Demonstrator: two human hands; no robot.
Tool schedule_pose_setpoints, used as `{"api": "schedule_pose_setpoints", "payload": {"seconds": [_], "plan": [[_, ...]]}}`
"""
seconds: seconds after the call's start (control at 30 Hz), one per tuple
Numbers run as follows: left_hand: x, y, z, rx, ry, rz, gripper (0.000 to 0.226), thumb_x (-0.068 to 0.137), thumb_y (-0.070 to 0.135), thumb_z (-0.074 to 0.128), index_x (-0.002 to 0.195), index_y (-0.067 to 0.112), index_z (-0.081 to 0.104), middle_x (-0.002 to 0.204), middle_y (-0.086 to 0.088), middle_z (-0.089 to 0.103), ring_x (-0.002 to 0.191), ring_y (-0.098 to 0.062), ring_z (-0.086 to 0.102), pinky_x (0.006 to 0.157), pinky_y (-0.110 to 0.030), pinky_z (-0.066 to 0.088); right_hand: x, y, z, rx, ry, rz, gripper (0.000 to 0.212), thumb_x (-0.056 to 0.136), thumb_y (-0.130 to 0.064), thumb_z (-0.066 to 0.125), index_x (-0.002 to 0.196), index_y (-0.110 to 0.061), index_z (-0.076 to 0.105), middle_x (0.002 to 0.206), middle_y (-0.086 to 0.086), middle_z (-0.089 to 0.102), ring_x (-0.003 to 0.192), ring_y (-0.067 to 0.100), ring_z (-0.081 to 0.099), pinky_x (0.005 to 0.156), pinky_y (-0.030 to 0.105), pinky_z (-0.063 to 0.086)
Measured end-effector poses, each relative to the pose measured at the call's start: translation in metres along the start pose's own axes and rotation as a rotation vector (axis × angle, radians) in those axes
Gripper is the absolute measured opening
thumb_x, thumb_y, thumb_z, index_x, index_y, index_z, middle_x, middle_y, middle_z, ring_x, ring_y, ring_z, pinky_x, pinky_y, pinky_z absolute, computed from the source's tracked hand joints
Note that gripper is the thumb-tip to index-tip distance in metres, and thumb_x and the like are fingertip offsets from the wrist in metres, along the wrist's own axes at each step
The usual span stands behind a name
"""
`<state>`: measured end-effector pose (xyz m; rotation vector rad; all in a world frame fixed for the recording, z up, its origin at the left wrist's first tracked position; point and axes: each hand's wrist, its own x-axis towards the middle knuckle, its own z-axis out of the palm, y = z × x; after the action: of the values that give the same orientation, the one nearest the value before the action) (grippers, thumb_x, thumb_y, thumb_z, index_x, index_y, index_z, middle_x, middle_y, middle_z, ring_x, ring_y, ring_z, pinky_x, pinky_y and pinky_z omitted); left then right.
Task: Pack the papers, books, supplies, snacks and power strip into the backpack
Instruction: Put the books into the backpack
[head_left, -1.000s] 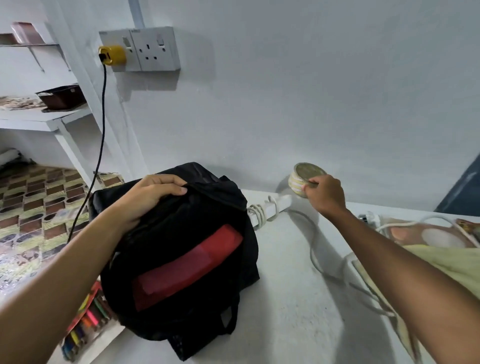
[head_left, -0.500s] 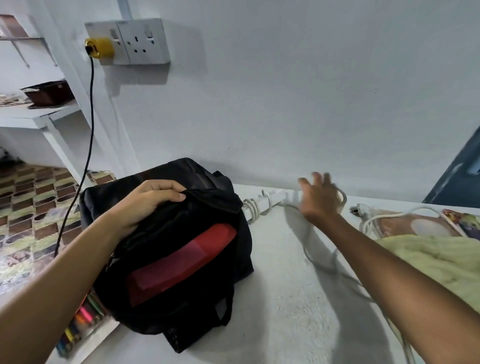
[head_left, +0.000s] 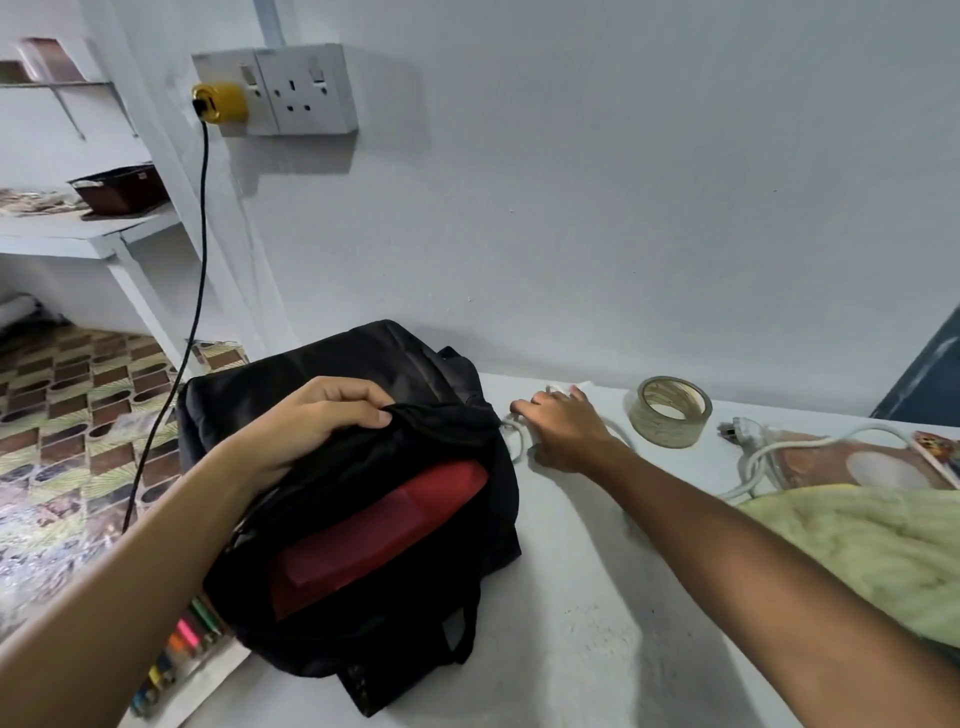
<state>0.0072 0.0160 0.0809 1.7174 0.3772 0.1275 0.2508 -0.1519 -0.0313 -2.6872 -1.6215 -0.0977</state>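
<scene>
A black backpack (head_left: 311, 371) lies on the white table (head_left: 571, 634) with its mouth open, and a red flat item (head_left: 384, 535) shows inside. My left hand (head_left: 322, 421) grips the upper flap of the opening and holds it up. Just right of the bag, my right hand (head_left: 566, 431) is curled over the white power strip (head_left: 560, 388), which it mostly hides. The strip's bundled cable (head_left: 515, 439) shows beside my fingers, and its white lead (head_left: 810, 441) runs right to a plug (head_left: 737, 428). A roll of clear tape (head_left: 670, 410) stands by the wall.
A pale green cloth (head_left: 857, 545) and a brown packet (head_left: 831, 462) lie at the right. Coloured pencils (head_left: 176, 644) sit at the table's left edge under the bag. A black cord (head_left: 200, 249) hangs from a yellow plug (head_left: 218, 102) in the wall socket.
My right hand held the tape roll a second ago, set it down by the wall, then moved left onto the power strip. The left hand kept its grip on the bag.
</scene>
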Motion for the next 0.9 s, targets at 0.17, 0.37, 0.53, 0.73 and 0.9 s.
{"api": "schedule_pose_setpoints", "payload": {"seconds": [0.17,0.37,0.53,0.73,0.9], "plan": [[0.0,-0.001,-0.001,-0.016,-0.065,-0.016,0.03,0.057,0.025,0.075,0.079,0.004,0.07,0.066,-0.007,0.065,0.056,-0.011,0.061,0.054,-0.016,0.049,-0.016,0.041,-0.012,0.108,-0.056,-0.041,0.038,0.074,-0.029,0.065,0.109,-0.032,0.054,0.108,-0.004,0.06,0.11,0.019,0.053,0.09,0.038,0.032],[0.001,-0.009,-0.001,0.07,-0.11,-0.047,0.034,0.064,0.028,0.075,0.086,0.004,0.071,0.075,-0.012,0.063,0.066,-0.017,0.058,0.063,-0.02,0.047,-0.03,0.048,-0.032,0.046,-0.324,-0.007,0.043,0.083,-0.014,0.054,0.121,-0.034,0.052,0.127,-0.005,0.057,0.122,0.018,0.05,0.102,0.04,0.028],[-0.007,-0.022,-0.009,0.058,0.149,0.0,0.006,0.081,0.016,0.069,0.086,0.013,0.073,0.08,-0.015,0.07,0.069,-0.018,0.061,0.059,-0.024,0.049,-0.014,0.034,-0.066,0.099,-0.572,0.078,0.046,0.086,-0.005,0.049,0.128,-0.023,0.059,0.134,-0.001,0.056,0.119,0.022,0.055,0.097,0.03,0.045],[-0.028,-0.079,-0.063,0.66,0.879,-0.159,0.03,0.07,0.039,0.068,0.1,0.039,0.062,0.11,-0.006,0.065,0.109,-0.034,0.054,0.095,-0.047,0.045,0.031,-0.014,-0.056,0.678,-0.113,0.299,0.018,0.088,-0.009,0.05,0.096,-0.012,0.066,0.097,0.008,0.065,0.09,0.026,0.062,0.074,0.027,0.045],[-0.042,-0.104,-0.058,0.514,0.872,-0.375,0.073,0.078,0.023,0.071,0.139,0.017,0.033,0.139,-0.018,0.038,0.128,-0.038,0.036,0.106,-0.045,0.032,0.051,-0.049,-0.015,0.968,-0.253,0.533,0.059,0.072,-0.057,0.067,0.103,-0.008,0.057,0.101,0.01,0.068,0.09,0.027,0.066,0.074,0.038,0.055]]}}
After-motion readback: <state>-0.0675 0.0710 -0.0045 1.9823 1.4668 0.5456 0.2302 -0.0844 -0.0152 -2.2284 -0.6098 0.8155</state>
